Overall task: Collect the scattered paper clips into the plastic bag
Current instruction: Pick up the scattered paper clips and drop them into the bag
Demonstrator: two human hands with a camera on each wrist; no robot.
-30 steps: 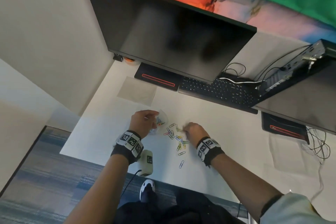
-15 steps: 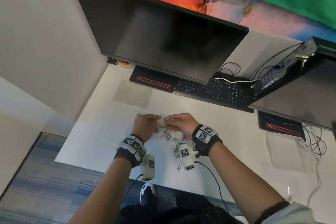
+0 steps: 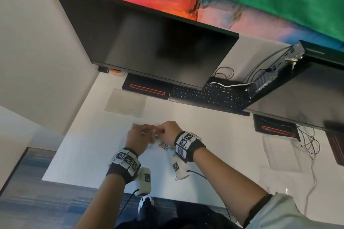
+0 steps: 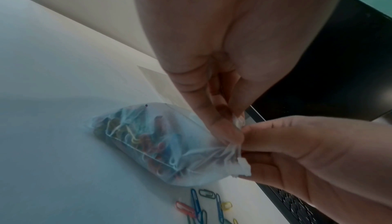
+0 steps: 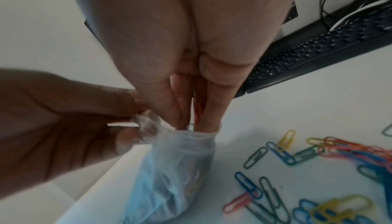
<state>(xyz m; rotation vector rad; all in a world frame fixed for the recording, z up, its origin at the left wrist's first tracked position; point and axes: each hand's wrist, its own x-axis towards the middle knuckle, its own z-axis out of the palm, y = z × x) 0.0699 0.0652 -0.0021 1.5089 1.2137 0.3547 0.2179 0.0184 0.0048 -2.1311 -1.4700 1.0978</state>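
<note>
A clear plastic bag [image 4: 148, 143] [image 5: 176, 177] holding several coloured paper clips rests on the white desk [image 3: 83, 145]. My left hand [image 3: 138, 135] [image 4: 229, 118] [image 5: 129, 127] pinches the bag's bunched rim. My right hand [image 3: 167, 131] [image 5: 195, 122] [image 4: 246, 143] pinches a few clips, red and grey, with its fingertips in the bag's mouth. Several loose clips [image 5: 297, 154] [image 4: 199, 207] [image 3: 167, 148] lie scattered just right of the bag. In the head view the hands hide most of the bag.
A black monitor [image 3: 149, 42] on a black stand base [image 3: 147, 89] and a keyboard [image 3: 208, 96] stand behind the hands. A second monitor [image 3: 307, 98], a small computer box [image 3: 275, 69] and loose cables [image 3: 307, 141] are at the right. One clip [image 3: 176, 179] lies near the desk's front edge.
My right hand left the clip pile on the desk and rose leftward to the bag's mouth with clips in its fingers. The left hand kept hold of the bag.
</note>
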